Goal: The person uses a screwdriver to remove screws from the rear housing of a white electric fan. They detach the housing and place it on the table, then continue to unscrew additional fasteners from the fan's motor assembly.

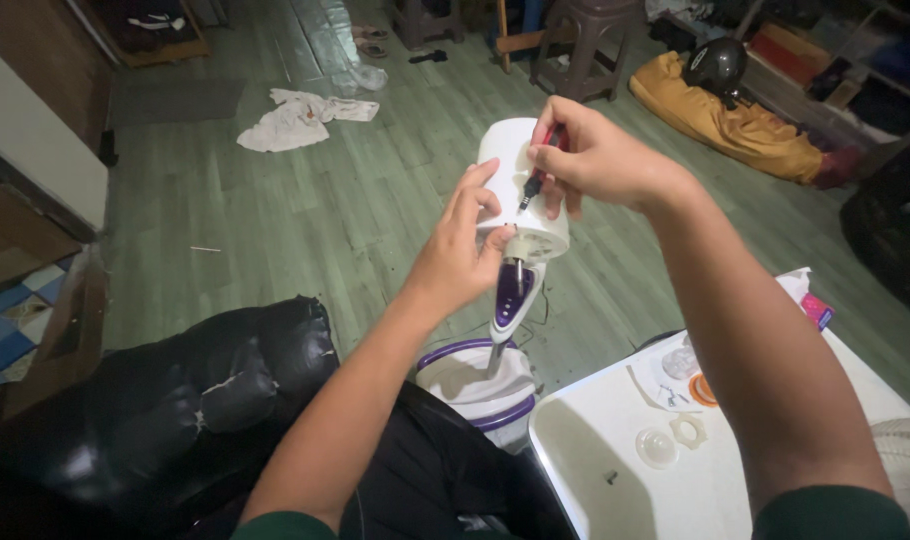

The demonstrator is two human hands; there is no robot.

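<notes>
Head view | left hand (pixel 455 260) steadies fan housing (pixel 520 185) upright | right hand (pixel 600 160) grips screwdriver (pixel 537 178), tip down-left.

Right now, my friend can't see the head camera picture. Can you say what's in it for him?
A person's left hand steadies the white motor housing of a white and purple stand fan, while the right hand presses a red-handled screwdriver against it. Small loose parts lie on a white tray at lower right, above a green plank floor.
</notes>
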